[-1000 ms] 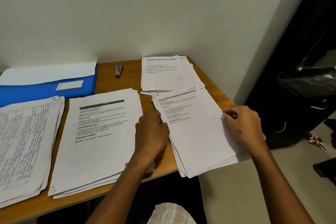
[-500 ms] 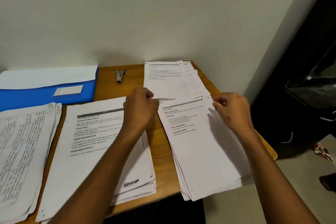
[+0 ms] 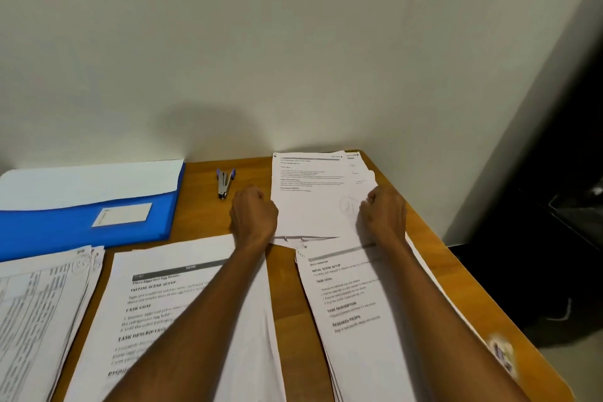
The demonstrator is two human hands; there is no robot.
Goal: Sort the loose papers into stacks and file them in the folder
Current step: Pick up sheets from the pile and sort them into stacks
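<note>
**Thin sheets, held by both side edges**

Taking the stapler (image 3: 225, 183) as landmark: the blue folder (image 3: 98, 222) lies left of it. Just right of it, the left hand (image 3: 253, 214) curls onto the far paper stack (image 3: 313, 192); the right hand (image 3: 385, 214) pinches its opposite edge. The paper looks light, floppy and prone to sliding, so gripping both edges seems wise.

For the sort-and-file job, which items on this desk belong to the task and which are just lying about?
Belongs to the job:
- far paper stack, gripped at its sides by the left hand and right hand
- near-right stack
- middle stack
- table-printed stack
- blue folder

Just lying about:
- stapler
- dark furniture beside the desk
</note>
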